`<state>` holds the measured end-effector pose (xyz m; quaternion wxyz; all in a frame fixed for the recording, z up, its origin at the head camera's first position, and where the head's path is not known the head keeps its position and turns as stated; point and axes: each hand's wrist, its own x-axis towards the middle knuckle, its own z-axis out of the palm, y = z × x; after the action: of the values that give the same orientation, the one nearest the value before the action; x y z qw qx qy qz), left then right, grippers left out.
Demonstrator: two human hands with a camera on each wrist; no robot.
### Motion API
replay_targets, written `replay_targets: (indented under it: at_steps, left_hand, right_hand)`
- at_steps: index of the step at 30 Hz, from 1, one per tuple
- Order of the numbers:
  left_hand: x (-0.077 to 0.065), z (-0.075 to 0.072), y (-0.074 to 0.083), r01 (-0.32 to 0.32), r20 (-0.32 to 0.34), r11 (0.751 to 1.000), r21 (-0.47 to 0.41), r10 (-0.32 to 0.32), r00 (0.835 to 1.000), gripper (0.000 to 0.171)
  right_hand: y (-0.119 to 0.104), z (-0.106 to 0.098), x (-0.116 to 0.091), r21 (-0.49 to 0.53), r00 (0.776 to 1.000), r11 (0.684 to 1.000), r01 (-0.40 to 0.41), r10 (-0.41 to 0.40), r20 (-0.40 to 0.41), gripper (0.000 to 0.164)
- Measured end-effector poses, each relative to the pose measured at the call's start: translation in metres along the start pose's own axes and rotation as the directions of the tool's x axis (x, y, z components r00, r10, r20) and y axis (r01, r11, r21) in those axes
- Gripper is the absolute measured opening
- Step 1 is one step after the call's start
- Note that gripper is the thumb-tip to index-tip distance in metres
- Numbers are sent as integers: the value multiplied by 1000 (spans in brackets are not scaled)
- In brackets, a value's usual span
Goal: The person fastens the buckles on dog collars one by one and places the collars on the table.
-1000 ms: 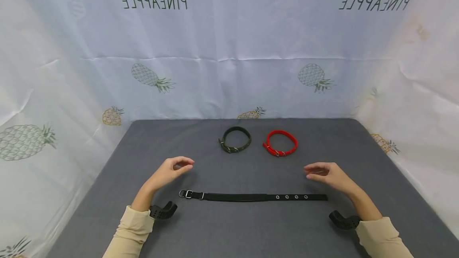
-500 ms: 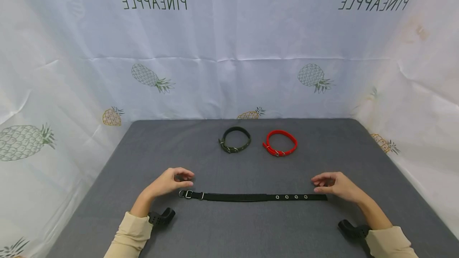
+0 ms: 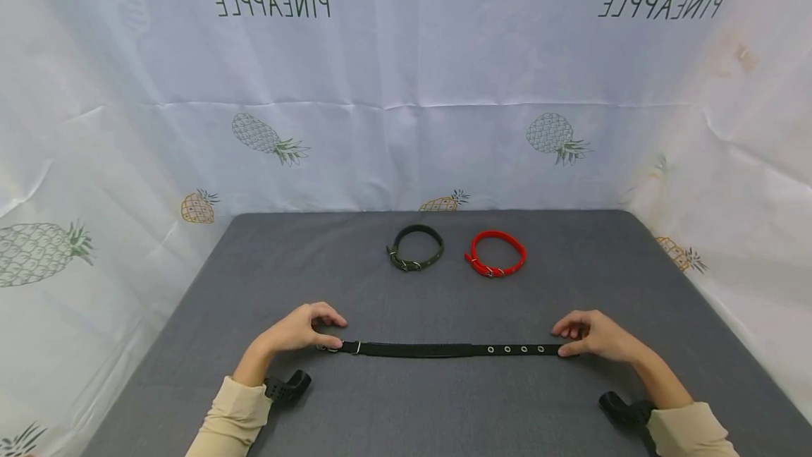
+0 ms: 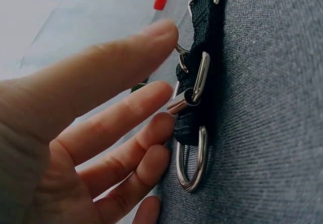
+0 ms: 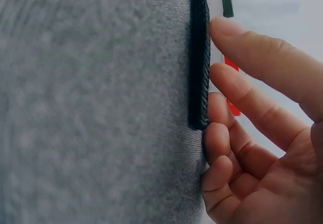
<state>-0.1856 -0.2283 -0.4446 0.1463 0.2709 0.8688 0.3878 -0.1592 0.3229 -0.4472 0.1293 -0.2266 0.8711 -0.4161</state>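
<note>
A black collar lies stretched out flat, its metal buckle to the left and several eyelets to the right. My left hand is at the buckle end, the thumb over it in the head view. In the left wrist view, fingertips touch or nearly touch the buckle, beside a D-ring; the fingers are loosely bent and grip nothing. At the other end, my right hand has its thumb over the strap tip. Its fingers are relaxed; whether they touch the strap is unclear.
Farther back lie a dark green collar and a red collar, both buckled into loops. Grey cloth covers the table. A white pineapple-print curtain hangs behind and at both sides. Each wrist wears a black camera mount.
Both hands have come down and nearer to me, from above the table to the two ends of the black collar. The collars have not moved.
</note>
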Motion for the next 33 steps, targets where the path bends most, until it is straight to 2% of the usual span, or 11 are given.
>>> replay_targets:
  at_steps: [8,13,18,23,29,33]
  left_hand:
    - [3,3,6,-17,4,997,71,17,1000,30]
    - [6,3,8,-38,9,993,108,37,999,22]
    - [7,3,9,-21,27,995,94,19,999,15]
    - [7,1,9,-18,24,996,85,16,1000,14]
    - [6,-4,10,-25,-5,994,108,26,1000,11]
    - [7,-9,11,-30,-28,992,124,34,999,10]
  right_hand:
    - [-1,3,3,-80,998,995,61,-62,-16,23]
    - [-1,4,4,-114,998,991,65,-68,-16,21]
    - [-2,2,6,-96,999,994,51,-50,6,19]
    - [-5,-1,8,-94,1000,996,-9,11,17,20]
    - [-13,-5,12,-111,999,993,-36,40,30,19]
    - [-19,-11,15,-80,998,996,-32,37,59,18]
